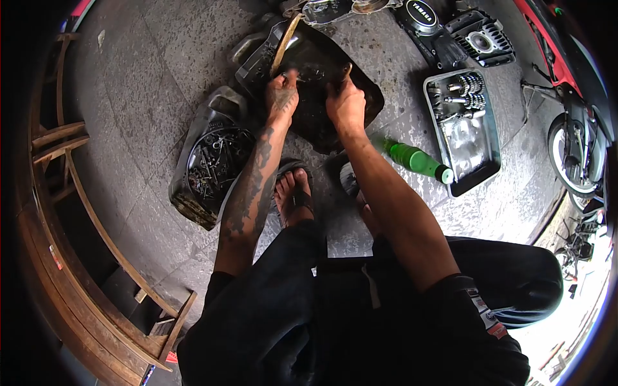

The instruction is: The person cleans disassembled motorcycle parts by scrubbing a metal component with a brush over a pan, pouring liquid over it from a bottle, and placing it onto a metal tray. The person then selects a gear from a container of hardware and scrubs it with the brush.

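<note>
My left hand [282, 95] is closed at the lower end of a pale wooden handle [285, 45], which slants up and away. Whatever is at the handle's lower end is hidden by my fingers. Both hands are over a dark, cut-open plastic container [372, 90] with dark liquid in it. Inside its right half, my right hand [347, 106] has curled fingers and a raised thumb. What the right fingers hold, if anything, is dark and cannot be made out against the container.
Left stands a cut container [187, 183] of bolts and small parts. Right are a green bottle [415, 159] lying down and a metal tray [494, 151] with gear shafts [468, 90]. Engine covers [421, 19] and a cylinder [481, 42] lie behind. A wooden bench [84, 276] and motorcycle [579, 141] flank the floor.
</note>
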### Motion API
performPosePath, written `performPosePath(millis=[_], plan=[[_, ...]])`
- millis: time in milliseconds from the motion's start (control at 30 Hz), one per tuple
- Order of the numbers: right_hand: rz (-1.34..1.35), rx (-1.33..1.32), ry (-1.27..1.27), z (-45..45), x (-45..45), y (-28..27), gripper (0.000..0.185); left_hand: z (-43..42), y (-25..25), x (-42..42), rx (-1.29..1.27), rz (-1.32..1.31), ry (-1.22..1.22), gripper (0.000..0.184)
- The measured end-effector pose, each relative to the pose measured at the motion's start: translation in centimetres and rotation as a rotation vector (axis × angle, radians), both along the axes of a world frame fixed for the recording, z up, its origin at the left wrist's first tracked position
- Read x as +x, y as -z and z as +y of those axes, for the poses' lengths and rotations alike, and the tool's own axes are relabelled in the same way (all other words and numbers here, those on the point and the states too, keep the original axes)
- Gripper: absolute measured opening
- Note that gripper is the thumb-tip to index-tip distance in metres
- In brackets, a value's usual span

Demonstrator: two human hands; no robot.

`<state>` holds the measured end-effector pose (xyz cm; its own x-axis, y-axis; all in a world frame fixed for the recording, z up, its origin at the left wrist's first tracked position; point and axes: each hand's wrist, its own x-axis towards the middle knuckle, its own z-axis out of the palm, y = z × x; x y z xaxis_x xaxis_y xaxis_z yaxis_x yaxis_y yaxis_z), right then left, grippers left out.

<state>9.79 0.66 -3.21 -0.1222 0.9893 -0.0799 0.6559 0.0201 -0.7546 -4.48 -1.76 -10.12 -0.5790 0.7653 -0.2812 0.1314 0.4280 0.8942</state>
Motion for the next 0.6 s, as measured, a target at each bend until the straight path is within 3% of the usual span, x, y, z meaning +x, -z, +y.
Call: performPosePath(millis=[33,100,200,233,333,400,533,600], plan=[[-0.003,-0.004,-0.001,0.0,-0.1,-0.2,0.027,-0.1,0.1,0.2,-0.004,-0.003,-0.001,0.033],[0.285,0.104,0.031,0.2,-0.8,-0.4,0.028,0.0,0.2,0.3,0.063,0.149,-0.044,0.042],[0.307,0.121,-0.08,0.3,-1.8,0.5,0.03,0.0,0.2,0.2,-0.002,0.115,-0.063,0.042],[0.176,0.088,-0.026,0.1,-1.7,0.4,0.028,-0.1,0.1,0.2,-0.001,0.117,-0.063,0.042],[0.116,0.071,-0.022,1.1,-2.0,-0.4,0.029,0.1,0.1,0.2,-0.017,0.109,0.002,0.034],[0.197,0.146,0.026,1.0,-2.4,-0.5,0.028,0.0,0.4,0.6,0.22,-0.076,-0.049,0.025],[0.201,0.104,-0.051,0.4,-1.8,-0.5,0.023,0.1,-0.7,0.8,0.217,0.131,-0.073,0.017],[0.114,0.08,-0.044,1.3,-1.6,-1.2,0.021,0.4,-3.2,1.2,0.126,-0.025,-0.082,0.017]])
